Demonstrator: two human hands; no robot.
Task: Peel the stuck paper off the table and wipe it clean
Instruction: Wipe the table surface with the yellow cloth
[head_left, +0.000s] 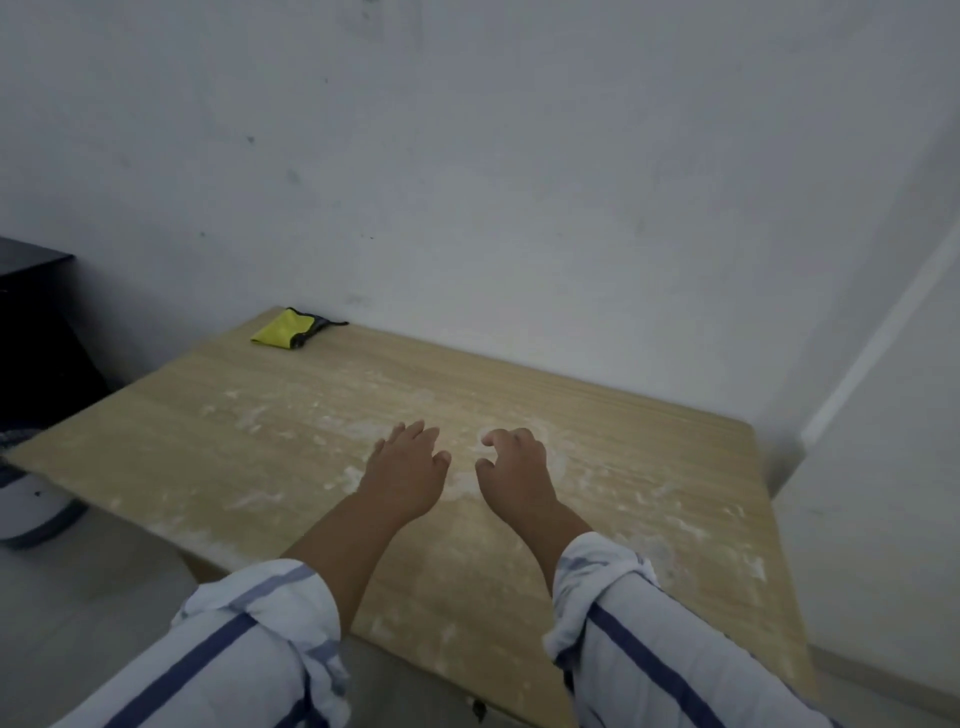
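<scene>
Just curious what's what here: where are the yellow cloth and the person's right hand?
yellow cloth (279, 332): head view, its yellow folded face.
right hand (517, 473): head view, back of the hand.

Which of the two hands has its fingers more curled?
The right hand: its fingers bend clawlike over the paper residue, while the left hand keeps its fingers straighter.
</scene>
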